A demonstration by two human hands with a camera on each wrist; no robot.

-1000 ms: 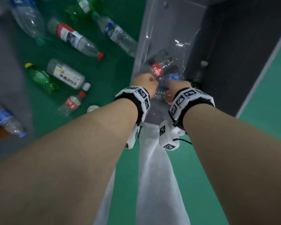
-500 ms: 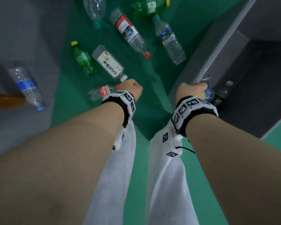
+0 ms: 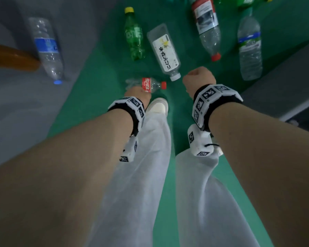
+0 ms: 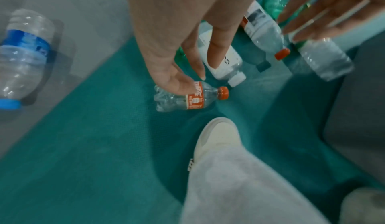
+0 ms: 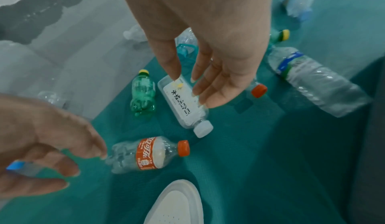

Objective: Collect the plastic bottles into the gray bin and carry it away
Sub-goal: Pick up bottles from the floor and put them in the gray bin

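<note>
Several plastic bottles lie on the green floor. A small red-label cola bottle (image 3: 147,85) (image 4: 188,99) (image 5: 149,154) lies just ahead of my shoe. My left hand (image 3: 136,94) (image 4: 187,73) hangs over it with fingers loosely spread, fingertips at its crushed base, not curled round it. My right hand (image 3: 198,78) (image 5: 198,86) is open and empty, hovering above a white-label bottle (image 3: 165,52) (image 5: 183,103). The gray bin (image 3: 285,86) stands at the right edge, its inside hidden.
Further out lie a green bottle (image 3: 134,38), a red-capped clear bottle (image 3: 206,31) and a blue-and-green-label bottle (image 3: 250,49). A blue-label bottle (image 3: 46,49) rests on the gray floor to the left beside a brown wooden piece (image 3: 11,57). My white shoe (image 3: 158,106) stands below the cola bottle.
Both hands have left the bin and swung left and down toward the bottles on the floor. The left hand has reached the cola bottle; the right is now over the white-label bottle.
</note>
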